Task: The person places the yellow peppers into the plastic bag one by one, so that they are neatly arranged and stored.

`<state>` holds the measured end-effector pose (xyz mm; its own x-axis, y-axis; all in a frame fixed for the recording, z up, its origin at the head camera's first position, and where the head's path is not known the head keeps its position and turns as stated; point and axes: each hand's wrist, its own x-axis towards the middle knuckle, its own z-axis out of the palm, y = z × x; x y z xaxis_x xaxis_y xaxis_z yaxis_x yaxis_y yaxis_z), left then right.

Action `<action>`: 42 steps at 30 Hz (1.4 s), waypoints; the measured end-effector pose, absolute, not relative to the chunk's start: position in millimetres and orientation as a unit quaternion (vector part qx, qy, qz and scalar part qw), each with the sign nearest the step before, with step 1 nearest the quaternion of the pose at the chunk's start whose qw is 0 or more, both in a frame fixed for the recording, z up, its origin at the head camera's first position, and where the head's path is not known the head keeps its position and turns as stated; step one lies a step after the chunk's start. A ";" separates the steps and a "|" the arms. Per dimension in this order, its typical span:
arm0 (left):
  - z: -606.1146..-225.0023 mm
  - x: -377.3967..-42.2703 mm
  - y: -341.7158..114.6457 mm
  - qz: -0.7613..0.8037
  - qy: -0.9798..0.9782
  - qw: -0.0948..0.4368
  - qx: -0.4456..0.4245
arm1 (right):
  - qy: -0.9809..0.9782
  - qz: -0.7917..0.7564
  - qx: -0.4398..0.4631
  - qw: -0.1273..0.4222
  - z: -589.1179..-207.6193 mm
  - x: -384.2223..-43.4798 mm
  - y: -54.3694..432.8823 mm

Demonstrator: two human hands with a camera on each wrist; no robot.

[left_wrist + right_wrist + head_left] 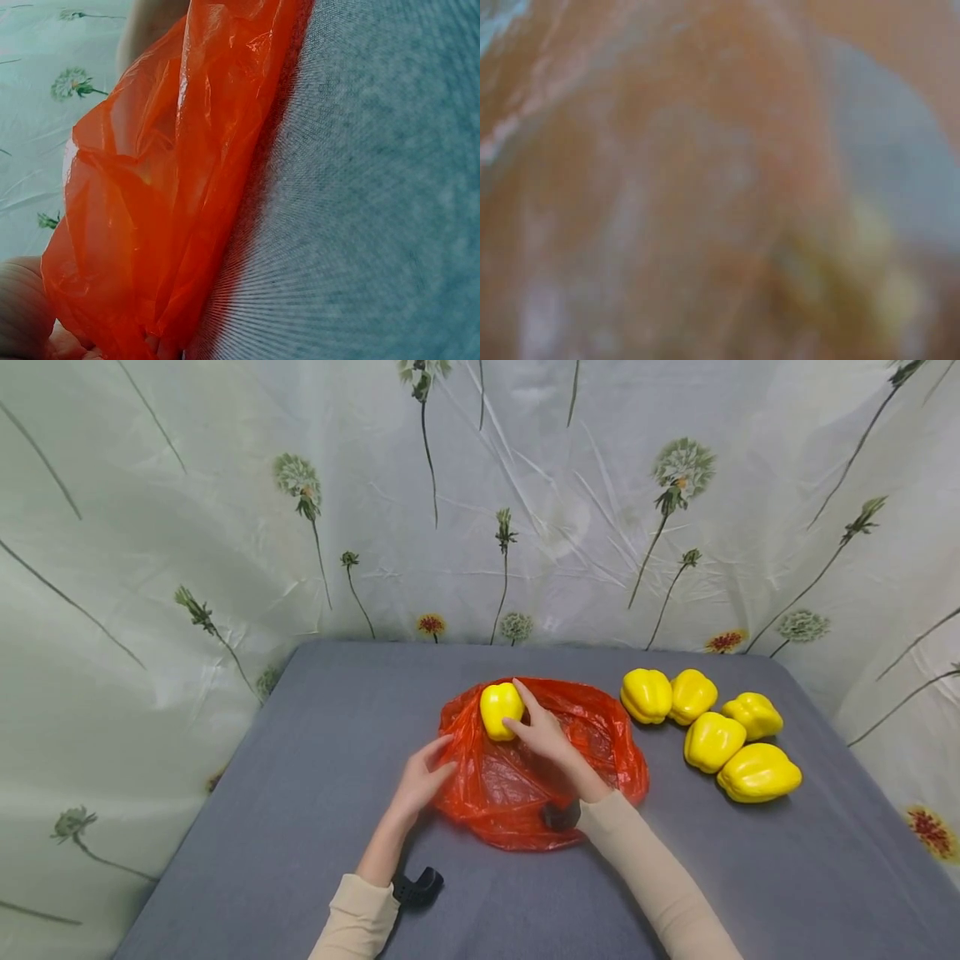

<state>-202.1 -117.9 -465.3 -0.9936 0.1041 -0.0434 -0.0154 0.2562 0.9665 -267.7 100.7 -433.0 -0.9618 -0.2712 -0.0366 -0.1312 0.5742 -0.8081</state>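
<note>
A red plastic bag (517,818) lies spread on the grey table with its mouth open upward. My right hand (546,735) reaches over it and holds a yellow bell pepper (498,710) at the bag's far left part, thumb and fingers on the pepper's right side. My left hand (422,777) is at the bag's left side, thumb and fingers apart, fingertips right at the plastic. Up close in the left wrist view, the bag's red wall (172,195) stands over part of that hand's fingers. The right wrist view is badly blurred.
Several more yellow bell peppers (714,742) sit in a cluster to the right of the bag. The grey tabletop (315,760) reaches back to a pale curtain (375,568) printed with dandelions. Each wrist wears a dark band.
</note>
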 end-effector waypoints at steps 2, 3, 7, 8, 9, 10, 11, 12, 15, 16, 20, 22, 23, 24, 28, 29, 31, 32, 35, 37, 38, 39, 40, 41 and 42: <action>-463.7 -203.1 -117.7 0.610 0.791 0.050 0.027 | 0.881 -0.452 -0.117 0.079 -431.7 -267.9 101.5; -462.9 -203.5 -117.8 0.610 0.791 0.048 0.028 | 0.878 -0.457 -0.119 0.080 -430.9 -268.1 101.9; -460.6 -203.4 -118.7 0.609 0.791 0.045 0.032 | 0.869 -0.472 -0.120 0.086 -427.9 -266.2 104.2; -460.3 -203.1 -118.9 0.611 0.790 0.045 0.033 | 0.868 -0.474 -0.121 0.087 -427.8 -265.6 105.3; -460.7 -203.2 -119.3 0.612 0.789 0.045 0.032 | 0.866 -0.477 -0.121 0.089 -427.6 -264.9 106.3; -460.8 -203.1 -119.5 0.611 0.789 0.045 0.032 | 0.866 -0.476 -0.123 0.090 -427.4 -264.0 107.7; -461.2 -203.1 -119.7 0.612 0.789 0.045 0.031 | 0.867 -0.474 -0.123 0.091 -427.6 -263.4 109.2; -461.4 -203.1 -119.9 0.611 0.789 0.044 0.031 | 0.869 -0.471 -0.123 0.092 -427.7 -262.9 110.7; -461.5 -203.4 -120.3 0.611 0.790 0.045 0.026 | 0.877 -0.457 -0.120 0.088 -427.1 -261.3 115.7; -461.2 -203.3 -120.3 0.611 0.790 0.045 0.027 | 0.880 -0.451 -0.120 0.086 -426.5 -260.7 117.4; -460.2 -203.8 -120.0 0.613 0.788 0.041 0.027 | 0.882 -0.450 -0.112 0.081 -422.2 -256.1 125.2; -460.7 -204.2 -120.1 0.611 0.790 0.042 0.027 | 0.880 -0.455 -0.108 0.085 -419.7 -252.4 129.8; -461.3 -204.4 -120.1 0.610 0.791 0.044 0.026 | 0.877 -0.461 -0.105 0.087 -418.7 -250.4 132.4; -462.0 -204.6 -120.1 0.607 0.793 0.044 0.025 | 0.874 -0.467 -0.101 0.090 -417.8 -248.4 135.1; -464.8 -204.3 -120.5 0.603 0.796 0.047 0.023 | 0.864 -0.487 -0.100 0.084 -414.3 -239.8 147.3; -464.8 -203.9 -120.5 0.604 0.795 0.048 0.022 | 0.862 -0.491 -0.103 0.077 -413.5 -237.9 150.4; -464.7 -202.5 -120.7 0.605 0.794 0.046 0.023 | 0.858 -0.497 -0.109 0.063 -411.8 -234.3 156.6; -464.5 -201.9 -120.7 0.604 0.795 0.042 0.027 | 0.857 -0.499 -0.111 0.056 -411.0 -232.8 159.4; -464.1 -200.0 -120.4 0.593 0.804 0.030 0.041 | 0.851 -0.510 -0.114 0.042 -409.5 -229.8 166.9; -464.6 -199.3 -120.2 0.589 0.806 0.025 0.046 | 0.852 -0.510 -0.114 0.035 -408.9 -228.5 171.3; -465.0 -199.1 -120.0 0.587 0.808 0.024 0.047 | 0.852 -0.509 -0.114 0.031 -408.6 -227.9 173.3; -465.2 -199.0 -119.8 0.590 0.806 0.028 0.043 | 0.853 -0.508 -0.116 0.027 -408.2 -227.6 175.4; -465.5 -198.9 -119.4 0.591 0.805 0.033 0.037 | 0.855 -0.505 -0.118 0.022 -407.7 -227.4 177.3; -465.5 -198.9 -119.1 0.593 0.804 0.036 0.033 | 0.857 -0.502 -0.120 0.016 -407.2 -227.5 179.4; -466.0 -199.0 -118.8 0.602 0.797 0.042 0.023 | 0.857 -0.501 -0.121 0.011 -406.6 -227.7 181.7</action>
